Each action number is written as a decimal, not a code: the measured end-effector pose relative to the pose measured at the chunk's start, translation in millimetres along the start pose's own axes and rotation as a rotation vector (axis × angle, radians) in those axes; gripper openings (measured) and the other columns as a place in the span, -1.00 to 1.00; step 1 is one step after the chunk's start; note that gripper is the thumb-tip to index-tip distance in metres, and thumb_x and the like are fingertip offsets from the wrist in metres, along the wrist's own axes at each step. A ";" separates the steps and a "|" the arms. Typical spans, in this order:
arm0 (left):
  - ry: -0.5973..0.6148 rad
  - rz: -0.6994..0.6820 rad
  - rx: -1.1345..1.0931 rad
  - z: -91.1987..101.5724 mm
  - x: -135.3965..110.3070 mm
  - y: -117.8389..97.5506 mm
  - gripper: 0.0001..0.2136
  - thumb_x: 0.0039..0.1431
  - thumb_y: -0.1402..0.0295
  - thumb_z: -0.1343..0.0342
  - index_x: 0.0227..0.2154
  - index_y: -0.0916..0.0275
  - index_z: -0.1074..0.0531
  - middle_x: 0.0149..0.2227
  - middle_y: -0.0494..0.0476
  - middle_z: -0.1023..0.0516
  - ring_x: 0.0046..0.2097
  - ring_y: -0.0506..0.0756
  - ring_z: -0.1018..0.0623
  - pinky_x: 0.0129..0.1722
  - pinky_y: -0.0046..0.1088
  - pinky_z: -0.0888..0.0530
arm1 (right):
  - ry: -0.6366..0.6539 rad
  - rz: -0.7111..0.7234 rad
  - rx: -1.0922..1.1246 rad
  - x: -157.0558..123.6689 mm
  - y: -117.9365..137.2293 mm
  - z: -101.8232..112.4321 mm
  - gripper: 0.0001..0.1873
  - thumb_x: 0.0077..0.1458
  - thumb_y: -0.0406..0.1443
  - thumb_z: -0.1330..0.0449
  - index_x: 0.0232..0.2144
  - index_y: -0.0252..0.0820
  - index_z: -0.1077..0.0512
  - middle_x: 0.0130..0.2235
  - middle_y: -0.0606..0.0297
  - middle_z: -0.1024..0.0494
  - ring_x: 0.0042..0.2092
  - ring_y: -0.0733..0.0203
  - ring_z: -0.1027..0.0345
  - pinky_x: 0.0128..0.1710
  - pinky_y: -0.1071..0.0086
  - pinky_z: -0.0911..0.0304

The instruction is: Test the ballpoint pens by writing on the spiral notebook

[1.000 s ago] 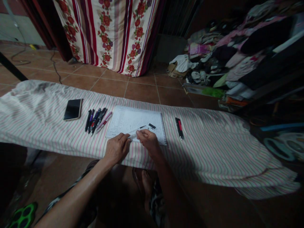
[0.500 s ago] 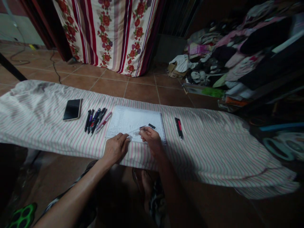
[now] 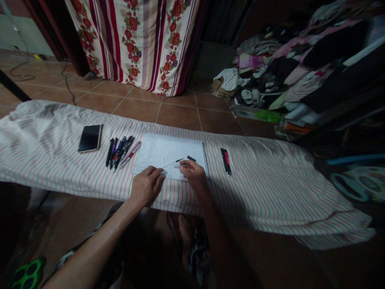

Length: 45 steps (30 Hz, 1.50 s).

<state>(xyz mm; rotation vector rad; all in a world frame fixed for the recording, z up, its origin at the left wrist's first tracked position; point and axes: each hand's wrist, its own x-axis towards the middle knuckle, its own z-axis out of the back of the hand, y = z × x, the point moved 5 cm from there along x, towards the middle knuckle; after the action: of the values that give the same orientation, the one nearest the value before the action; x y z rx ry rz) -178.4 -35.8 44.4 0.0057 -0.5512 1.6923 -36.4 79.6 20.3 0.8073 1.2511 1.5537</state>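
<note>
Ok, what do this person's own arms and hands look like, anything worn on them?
The left hand and right hand are bare, with no gloves showing. No sleeve or watch shows on the left forearm; the right forearm is too shadowed for fine detail.

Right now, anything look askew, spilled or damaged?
No spill or damage that I can see. A small black piece lies loose on the notebook, apart from any pen; the cloth is rumpled at its left end; clothes are heaped untidily at far right.
</note>
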 end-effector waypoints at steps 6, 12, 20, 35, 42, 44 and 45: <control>-0.001 0.005 0.028 -0.3 0.6 -0.6 -0.71 0.23 0.20 0.14 -0.16 0.15 -0.44 -0.32 0.08 -0.48 -0.32 0.03 -0.47 -0.42 -0.50 -0.34 | -0.126 0.034 -0.013 3.2 -1.9 14.5 -0.73 -0.20 -0.19 -0.17 -0.38 -0.20 -0.42 -0.50 0.30 -0.48 -0.46 0.24 -0.34 -0.50 0.43 -0.19; 0.003 0.014 -0.010 -5.6 3.2 1.5 -0.72 0.21 0.26 0.09 -0.10 0.20 -0.39 -0.30 0.11 -0.46 -0.29 0.06 -0.46 -0.37 -0.47 -0.36 | -0.098 0.059 -0.046 3.9 -0.6 22.3 -0.80 -0.14 -0.21 -0.17 -0.40 -0.18 -0.43 -0.49 0.30 -0.47 -0.42 0.21 -0.37 -0.39 0.38 -0.24; -0.019 0.003 -0.039 -7.0 4.7 1.9 -0.74 0.22 0.24 0.11 -0.21 0.21 -0.42 -0.31 0.11 -0.46 -0.27 0.05 -0.45 -0.34 -0.47 -0.38 | -0.153 0.321 -0.491 -6.3 14.0 16.3 -0.87 -0.06 -0.28 -0.15 -0.46 -0.13 -0.50 -0.41 0.27 -0.40 -0.43 0.26 -0.26 -0.30 0.35 -0.21; -0.051 -0.056 -0.098 0.0 6.6 0.4 -0.72 0.20 0.23 0.08 -0.21 0.22 -0.48 -0.32 0.15 -0.48 -0.22 0.12 -0.40 -0.24 -0.37 -0.38 | -0.088 0.404 -0.781 -10.8 13.3 1.1 -0.89 0.01 -0.39 -0.10 -0.42 -0.18 -0.43 -0.35 0.21 -0.44 -0.29 0.16 -0.31 -0.27 0.36 -0.15; -0.043 0.016 -0.187 -1.0 6.5 7.7 -0.71 0.21 0.32 0.12 -0.14 0.27 -0.44 -0.29 0.16 -0.42 -0.19 0.11 -0.40 -0.19 -0.35 -0.38 | -0.098 0.415 -0.766 -9.7 10.9 0.5 -0.83 -0.02 -0.44 -0.09 -0.35 -0.20 -0.45 -0.31 0.19 -0.45 -0.26 0.16 -0.32 -0.24 0.36 -0.19; -0.035 0.024 -0.202 -1.3 6.9 9.6 -0.70 0.19 0.37 0.12 -0.11 0.29 -0.42 -0.28 0.17 -0.41 -0.19 0.12 -0.39 -0.18 -0.34 -0.38 | -0.094 0.421 -0.757 -9.9 10.7 0.0 -0.82 -0.03 -0.44 -0.10 -0.34 -0.21 -0.46 -0.31 0.19 -0.45 -0.28 0.17 -0.32 -0.24 0.35 -0.20; -0.028 0.023 -0.206 -1.5 7.1 10.3 -0.70 0.18 0.39 0.12 -0.10 0.29 -0.42 -0.28 0.17 -0.41 -0.18 0.12 -0.39 -0.18 -0.33 -0.38 | -0.095 0.420 -0.749 -10.0 10.6 0.0 -0.82 -0.03 -0.44 -0.11 -0.34 -0.21 -0.46 -0.30 0.19 -0.45 -0.29 0.18 -0.32 -0.25 0.35 -0.21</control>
<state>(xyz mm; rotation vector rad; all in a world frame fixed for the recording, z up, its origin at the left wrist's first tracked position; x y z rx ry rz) -189.0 -29.5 41.6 -0.1259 -0.7470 1.6525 -35.9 70.0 31.2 0.6461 0.3586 2.0914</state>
